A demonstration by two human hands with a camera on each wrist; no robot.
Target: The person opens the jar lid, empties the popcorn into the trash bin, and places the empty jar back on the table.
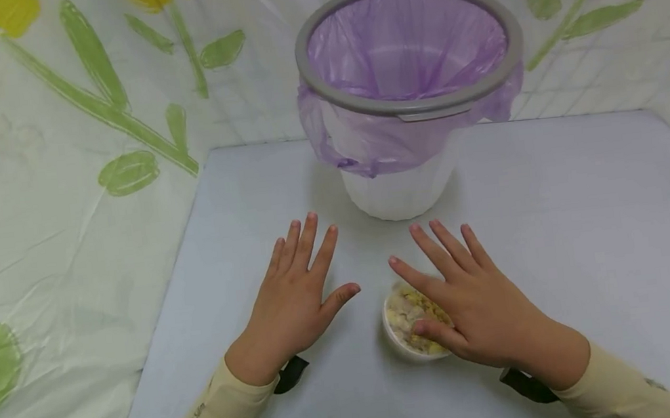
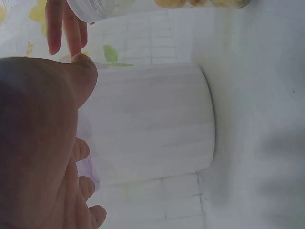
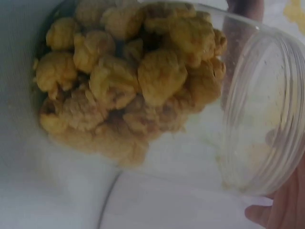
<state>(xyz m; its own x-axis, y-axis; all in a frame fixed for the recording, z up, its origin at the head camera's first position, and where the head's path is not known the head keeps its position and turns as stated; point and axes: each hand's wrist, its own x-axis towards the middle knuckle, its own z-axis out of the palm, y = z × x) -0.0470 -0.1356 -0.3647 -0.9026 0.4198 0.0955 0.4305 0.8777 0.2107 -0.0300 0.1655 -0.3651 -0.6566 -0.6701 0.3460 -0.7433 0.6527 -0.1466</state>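
Note:
Below my right hand (image 1: 473,296) stands a clear jar (image 1: 390,336), its mouth uncovered, with caramel popcorn (image 1: 405,310) inside. The right hand's spread fingers reach over the jar and partly cover it; nothing is in its grasp. In the right wrist view the jar's threaded neck (image 3: 259,109) and the golden popcorn (image 3: 114,81) in its lower part fill the picture. My left hand (image 1: 296,301), palm down with fingers extended, holds nothing left of the jar. Whether either hand touches the table cannot be seen.
A white wastebasket (image 1: 397,192) with a grey rim (image 1: 351,102) and purple bag (image 1: 390,149) stands at the back of the pale table (image 1: 594,222). Behind and left hangs a flower-printed sheet (image 1: 66,217). Dark bands (image 1: 291,375) sit at both wrists.

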